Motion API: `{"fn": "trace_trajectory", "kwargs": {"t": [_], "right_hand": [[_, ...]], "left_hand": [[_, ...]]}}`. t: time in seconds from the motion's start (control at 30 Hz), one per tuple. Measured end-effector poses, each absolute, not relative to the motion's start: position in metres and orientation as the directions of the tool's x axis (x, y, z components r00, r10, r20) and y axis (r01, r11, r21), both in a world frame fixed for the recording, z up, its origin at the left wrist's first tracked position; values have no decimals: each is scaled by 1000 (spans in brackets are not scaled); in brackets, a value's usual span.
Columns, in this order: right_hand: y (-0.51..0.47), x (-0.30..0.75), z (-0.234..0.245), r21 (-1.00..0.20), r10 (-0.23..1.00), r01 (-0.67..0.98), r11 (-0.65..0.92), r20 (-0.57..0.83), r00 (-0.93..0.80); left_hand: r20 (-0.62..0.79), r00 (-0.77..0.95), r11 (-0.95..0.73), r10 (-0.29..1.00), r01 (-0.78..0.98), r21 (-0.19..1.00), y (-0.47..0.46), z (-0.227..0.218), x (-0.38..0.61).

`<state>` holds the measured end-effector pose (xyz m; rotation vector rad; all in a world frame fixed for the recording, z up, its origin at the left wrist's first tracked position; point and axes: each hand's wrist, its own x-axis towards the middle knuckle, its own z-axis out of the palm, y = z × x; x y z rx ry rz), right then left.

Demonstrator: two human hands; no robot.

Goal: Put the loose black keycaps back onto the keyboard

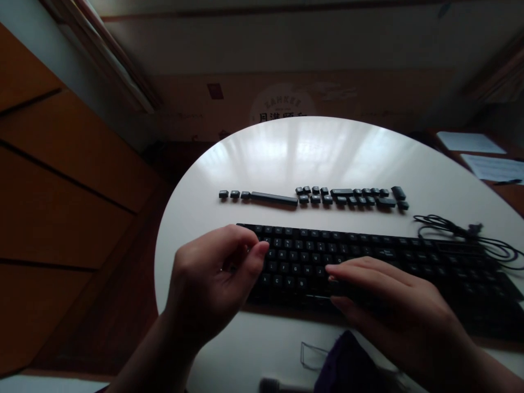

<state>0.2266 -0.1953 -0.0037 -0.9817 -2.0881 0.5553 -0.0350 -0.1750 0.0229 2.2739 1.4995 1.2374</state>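
Observation:
A black keyboard (303,256) lies on the white round table, its left end partly behind my left hand. My left hand (216,267) is curled over that end, thumb and forefinger pinched together; what is between them, if anything, I cannot make out. Over the middle keys reaches my right hand (393,305), fingers extended and the thumb lower down, a dark gap between them. In the row that shows C, V and B, no caps are seen just right of B. Loose black keycaps (315,200) stand in two rows behind the keyboard, and a long space bar (274,199) lies left of them.
A coiled black cable (450,226) lies at the keyboard's right rear. Near the front edge are a bent wire loop (313,355), a dark purple thing (347,365) and a dark cylinder end (270,385). Papers (470,142) rest on a brown surface at right.

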Motion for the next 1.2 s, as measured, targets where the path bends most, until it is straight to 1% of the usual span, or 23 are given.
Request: {"fn": "trace_trajectory", "kwargs": {"t": [0.1, 0.2, 0.27, 0.37, 0.47, 0.63, 0.87, 0.97, 1.07, 1.2], "right_hand": [[-197, 228, -7, -735, 841, 427, 526, 377, -388], [-199, 228, -10, -826, 882, 360, 434, 308, -356], [-201, 228, -11, -855, 888, 317, 410, 295, -352], [-202, 227, -10, -857, 878, 284, 431, 325, -351], [-203, 225, -8, -839, 864, 280, 467, 365, -346], [-205, 223, -8, -804, 842, 297, 515, 407, -355], [-210, 221, -13, -852, 853, 223, 473, 380, -359], [-210, 221, -13, -847, 856, 250, 469, 366, -364], [-207, 223, -12, -791, 841, 328, 516, 397, -368], [-198, 225, -13, -687, 809, 436, 582, 430, -402]], "left_hand": [[493, 323, -568, 808, 650, 505, -174, 22, -31], [419, 519, -667, 745, 573, 476, -176, 18, -26], [371, 609, -709, 702, 540, 454, -177, 15, -21], [346, 666, -742, 661, 510, 435, -178, 10, -15], [340, 681, -751, 649, 498, 434, -177, 8, -11], [322, 685, -736, 653, 476, 481, -177, 7, -8], [347, 676, -740, 650, 458, 492, -178, 10, -4], [345, 674, -739, 654, 470, 483, -178, 8, -4], [355, 612, -702, 706, 541, 463, -176, 7, -8], [418, 434, -595, 798, 679, 430, -170, 8, -14]]}}
